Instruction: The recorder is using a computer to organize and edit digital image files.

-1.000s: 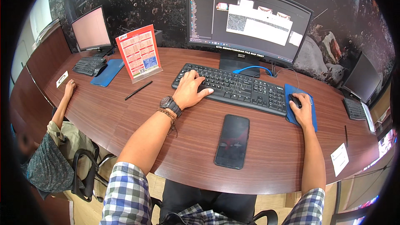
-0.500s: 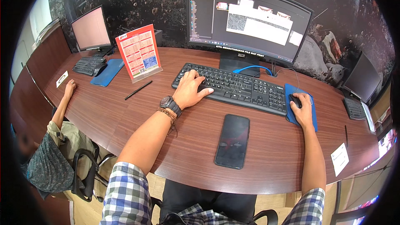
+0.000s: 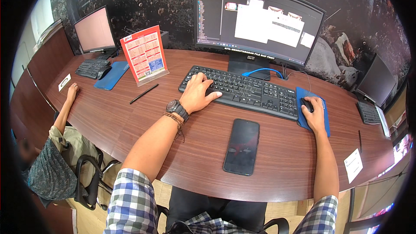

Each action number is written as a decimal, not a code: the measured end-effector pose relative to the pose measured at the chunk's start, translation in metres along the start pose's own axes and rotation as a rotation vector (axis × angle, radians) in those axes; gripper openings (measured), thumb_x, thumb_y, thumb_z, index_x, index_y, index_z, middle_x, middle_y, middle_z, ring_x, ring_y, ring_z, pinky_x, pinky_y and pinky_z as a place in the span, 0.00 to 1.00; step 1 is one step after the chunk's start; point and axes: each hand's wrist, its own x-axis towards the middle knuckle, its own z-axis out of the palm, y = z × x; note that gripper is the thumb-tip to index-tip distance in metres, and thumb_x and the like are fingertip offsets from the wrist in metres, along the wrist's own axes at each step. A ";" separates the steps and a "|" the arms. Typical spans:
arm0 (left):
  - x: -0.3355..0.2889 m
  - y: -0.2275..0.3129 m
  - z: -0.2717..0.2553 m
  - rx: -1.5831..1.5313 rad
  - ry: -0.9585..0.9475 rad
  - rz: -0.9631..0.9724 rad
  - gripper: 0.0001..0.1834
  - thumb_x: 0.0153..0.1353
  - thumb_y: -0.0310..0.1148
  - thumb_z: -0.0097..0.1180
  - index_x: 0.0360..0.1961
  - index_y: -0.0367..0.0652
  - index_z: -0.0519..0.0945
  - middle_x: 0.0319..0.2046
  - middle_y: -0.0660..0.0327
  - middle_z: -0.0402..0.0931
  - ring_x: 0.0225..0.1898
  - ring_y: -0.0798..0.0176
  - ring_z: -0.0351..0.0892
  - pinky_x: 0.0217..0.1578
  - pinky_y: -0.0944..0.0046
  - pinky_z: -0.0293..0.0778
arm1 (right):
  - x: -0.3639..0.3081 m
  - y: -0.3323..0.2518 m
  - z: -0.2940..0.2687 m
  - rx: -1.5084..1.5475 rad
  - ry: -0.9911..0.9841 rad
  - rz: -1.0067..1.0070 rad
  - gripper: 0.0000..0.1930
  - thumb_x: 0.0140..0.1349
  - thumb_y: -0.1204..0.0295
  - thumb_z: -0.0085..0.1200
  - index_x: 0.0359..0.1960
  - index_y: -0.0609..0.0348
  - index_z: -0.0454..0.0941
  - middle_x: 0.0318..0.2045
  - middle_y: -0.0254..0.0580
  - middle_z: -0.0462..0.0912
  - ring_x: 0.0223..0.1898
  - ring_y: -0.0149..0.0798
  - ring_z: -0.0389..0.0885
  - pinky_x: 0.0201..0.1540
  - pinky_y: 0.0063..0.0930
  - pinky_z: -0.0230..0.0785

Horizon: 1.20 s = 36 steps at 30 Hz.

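Observation:
My left hand (image 3: 199, 94) rests on the left part of a black keyboard (image 3: 255, 92), fingers apart over the keys and thumb stretched to the right. On that wrist are a dark watch and a beaded bracelet. To the right, my right hand (image 3: 315, 113) is wrapped round a black computer mouse (image 3: 307, 104), which sits on a blue mouse pad (image 3: 326, 127). Behind the keyboard stands a monitor (image 3: 260, 17) with a file window and white panels on its screen. Between my forearms a black smartphone (image 3: 242, 147) lies face up on the brown desk (image 3: 195, 156).
A red-and-white price stand (image 3: 145, 55) and a black pen (image 3: 144, 94) lie left of the keyboard. Another person's hand (image 3: 73, 92) rests on the desk further left, near a second keyboard (image 3: 92, 68). A white card (image 3: 353, 165) lies at the right edge.
On the monitor, the grey speckled patch at the left of the white window has turned white. Both hands stay in place.

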 end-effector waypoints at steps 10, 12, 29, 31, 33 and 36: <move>0.000 0.001 0.000 -0.002 0.004 -0.001 0.33 0.61 0.54 0.64 0.52 0.31 0.82 0.45 0.51 0.71 0.50 0.49 0.70 0.55 0.53 0.69 | 0.000 0.000 -0.001 0.009 -0.004 0.004 0.17 0.55 0.71 0.63 0.47 0.60 0.81 0.48 0.51 0.77 0.53 0.53 0.77 0.58 0.40 0.69; 0.000 0.001 0.000 -0.004 0.005 0.001 0.33 0.61 0.54 0.65 0.52 0.31 0.82 0.45 0.52 0.71 0.50 0.49 0.70 0.55 0.53 0.69 | 0.000 -0.001 -0.001 0.010 -0.004 0.005 0.17 0.55 0.71 0.62 0.47 0.61 0.81 0.48 0.51 0.77 0.53 0.53 0.77 0.58 0.40 0.69; 0.000 0.003 -0.003 0.010 -0.025 -0.019 0.32 0.61 0.51 0.65 0.52 0.31 0.81 0.47 0.50 0.72 0.53 0.46 0.72 0.57 0.51 0.69 | -0.001 0.001 0.001 0.013 0.011 0.003 0.17 0.55 0.71 0.63 0.47 0.60 0.81 0.48 0.50 0.77 0.53 0.53 0.77 0.58 0.40 0.69; 0.000 0.002 -0.002 0.013 -0.021 -0.016 0.32 0.61 0.51 0.65 0.52 0.31 0.82 0.47 0.50 0.72 0.53 0.46 0.72 0.57 0.51 0.69 | 0.000 0.003 0.002 -0.017 0.023 0.020 0.17 0.55 0.71 0.63 0.47 0.60 0.81 0.48 0.50 0.77 0.53 0.53 0.77 0.57 0.40 0.69; 0.000 0.002 -0.002 0.012 -0.024 -0.019 0.32 0.61 0.51 0.65 0.52 0.31 0.82 0.47 0.50 0.72 0.53 0.46 0.72 0.57 0.51 0.69 | 0.000 0.004 0.002 -0.046 0.035 0.035 0.17 0.55 0.71 0.62 0.47 0.60 0.81 0.48 0.50 0.76 0.53 0.53 0.77 0.57 0.41 0.70; 0.000 0.002 -0.001 0.011 -0.027 -0.024 0.32 0.61 0.51 0.66 0.52 0.31 0.82 0.47 0.50 0.72 0.53 0.46 0.72 0.57 0.51 0.69 | -0.001 0.002 0.001 -0.065 0.039 0.045 0.17 0.55 0.70 0.62 0.47 0.60 0.81 0.47 0.50 0.76 0.52 0.53 0.77 0.57 0.41 0.70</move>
